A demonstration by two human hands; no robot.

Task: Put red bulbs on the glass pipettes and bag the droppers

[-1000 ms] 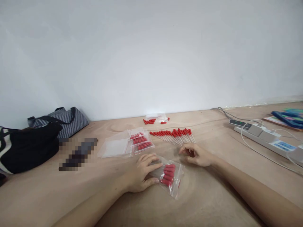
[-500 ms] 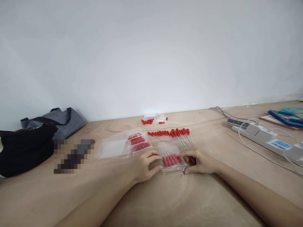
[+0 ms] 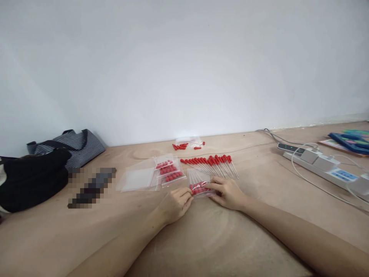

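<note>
A clear zip bag (image 3: 198, 188) with several red-capped droppers lies on the table between my hands, its red ends toward me. My left hand (image 3: 175, 204) has its fingers closed at the bag's lower left corner. On the right side, the fingers of my right hand (image 3: 226, 192) pinch the bag's edge and partly cover it. Just behind lies a row of loose red-capped droppers (image 3: 213, 163), thin clear stems pointing toward me. Filled bags (image 3: 173, 176) overlap to the left, beside flat clear bags (image 3: 137, 179) without droppers.
Loose red caps (image 3: 180, 146) and a clear bag (image 3: 188, 141) lie by the wall. At left are a striped bag (image 3: 83, 148), a black bag (image 3: 34, 184) and a blurred dark object (image 3: 93, 188). A power strip (image 3: 325, 167) with cables stands at right.
The bag between my hands has shifted left and is turned a little. My right hand has moved left with it, and my left hand's fingers have drawn together at its corner.
</note>
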